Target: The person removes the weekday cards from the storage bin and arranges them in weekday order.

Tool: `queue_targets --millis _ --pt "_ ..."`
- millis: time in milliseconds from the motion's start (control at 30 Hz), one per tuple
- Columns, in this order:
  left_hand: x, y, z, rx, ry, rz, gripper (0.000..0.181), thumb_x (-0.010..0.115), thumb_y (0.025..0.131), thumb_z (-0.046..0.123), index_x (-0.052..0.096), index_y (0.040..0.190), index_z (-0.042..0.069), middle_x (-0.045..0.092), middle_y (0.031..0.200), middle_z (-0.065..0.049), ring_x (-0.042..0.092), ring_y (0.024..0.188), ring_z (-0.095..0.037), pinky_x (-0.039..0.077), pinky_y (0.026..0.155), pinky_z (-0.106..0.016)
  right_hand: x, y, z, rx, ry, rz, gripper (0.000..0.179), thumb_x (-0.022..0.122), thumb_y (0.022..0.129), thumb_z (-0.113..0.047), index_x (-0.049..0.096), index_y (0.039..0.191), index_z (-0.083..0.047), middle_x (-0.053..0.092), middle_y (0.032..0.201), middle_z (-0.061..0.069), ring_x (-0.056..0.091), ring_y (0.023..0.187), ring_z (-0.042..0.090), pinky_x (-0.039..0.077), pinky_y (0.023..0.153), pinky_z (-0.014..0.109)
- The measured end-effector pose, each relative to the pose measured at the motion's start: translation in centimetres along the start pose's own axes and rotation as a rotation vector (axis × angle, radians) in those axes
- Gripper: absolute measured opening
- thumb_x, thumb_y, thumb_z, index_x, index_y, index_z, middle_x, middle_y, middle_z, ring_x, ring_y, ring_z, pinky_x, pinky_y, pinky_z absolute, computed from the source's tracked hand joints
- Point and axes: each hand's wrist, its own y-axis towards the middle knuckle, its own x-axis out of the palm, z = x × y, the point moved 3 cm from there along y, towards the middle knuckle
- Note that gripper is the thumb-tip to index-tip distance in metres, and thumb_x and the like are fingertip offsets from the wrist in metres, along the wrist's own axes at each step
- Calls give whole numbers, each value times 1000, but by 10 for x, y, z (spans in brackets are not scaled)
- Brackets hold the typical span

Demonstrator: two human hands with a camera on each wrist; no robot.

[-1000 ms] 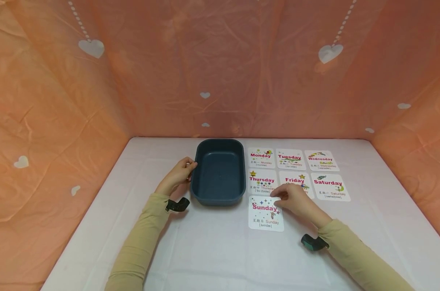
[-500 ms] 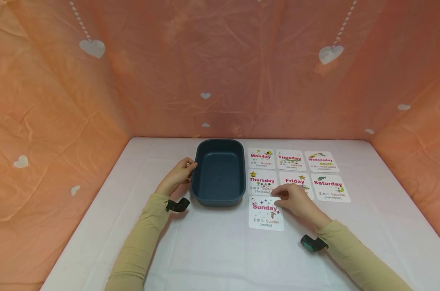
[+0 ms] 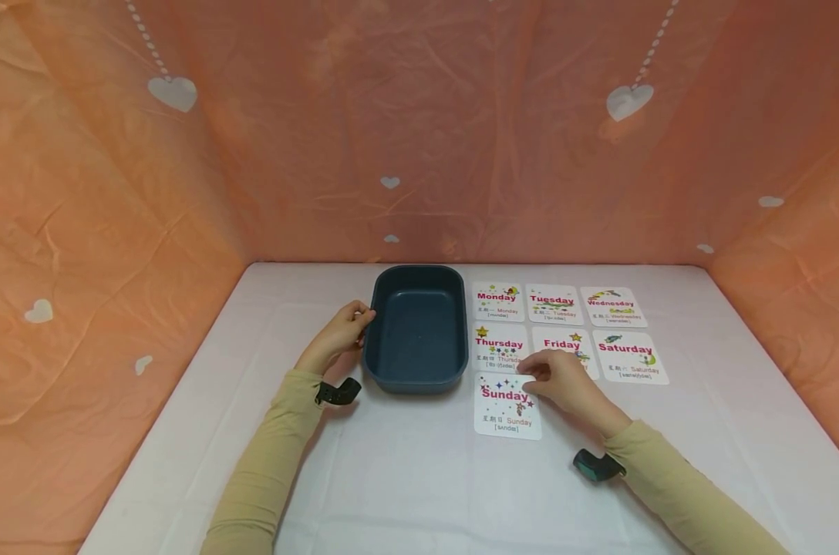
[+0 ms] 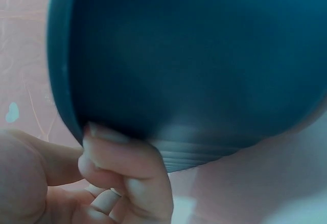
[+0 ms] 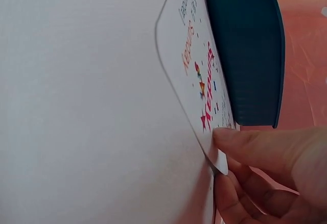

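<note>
With my right hand (image 3: 565,385) I pinch the upper right corner of the "Sunday" card (image 3: 497,412). In the right wrist view the thumb (image 5: 245,140) lies on the card's face, with other fingers at its edge. My left hand (image 3: 336,335) grips the left side of a dark blue-grey plastic bin (image 3: 419,378) at its rim; the left wrist view shows curled fingers (image 4: 127,157) against it. The "Thursday" card (image 3: 499,354) lies just above the "Sunday" card. My right hand partly covers the "Friday" card (image 3: 558,335).
The cards "Monday" (image 3: 497,310), "Tuesday" (image 3: 551,312) and "Wednesday" (image 3: 612,314) form the back row. "Saturday" (image 3: 631,368) ends the middle row. A white cloth (image 3: 392,478) covers the table, with orange heart-printed curtains (image 3: 503,139) behind and at both sides.
</note>
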Motion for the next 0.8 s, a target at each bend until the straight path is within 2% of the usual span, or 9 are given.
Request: queue_targets --millis 300,467,567,667,800 --pt "-1 -1 -2 1 12 4 21 42 104 19 41 105 -2 37 64 -4 38 53 -14 34 51 -27 -2 -1 0 -4 15 8 26 76 77 2 69 101 -2 67 96 4 60 84 16 51 76 31" --pt "-1 -2 -2 52 28 21 18 39 105 18 41 102 0 38 64 -5 38 53 -15 34 51 -27 -22 -1 0 -40 -13 60 18 70 85 -4 69 103 -3 67 99 6 62 88 21 49 79 38" --pt "-6 -4 -3 84 48 20 21 37 105 19 42 102 -1 42 68 -8 42 54 -16 38 51 -28 -39 -1 4 -72 -50 64 19 66 89 -7 67 107 0 67 103 11 62 91 24 49 80 41" --pt "-16 -5 -2 114 96 21 29 35 106 22 42 108 -6 48 76 -15 50 56 -20 47 53 -32 -56 -3 12 -112 -92 45 23 66 90 -6 65 111 3 65 107 15 61 95 29 49 82 45" --pt "-36 -4 3 173 262 63 34 39 105 23 45 118 -8 56 91 -25 62 65 -29 53 56 -37 -80 -9 26 -137 -178 50 28 66 89 -8 62 113 5 61 113 22 56 103 39 43 86 53"
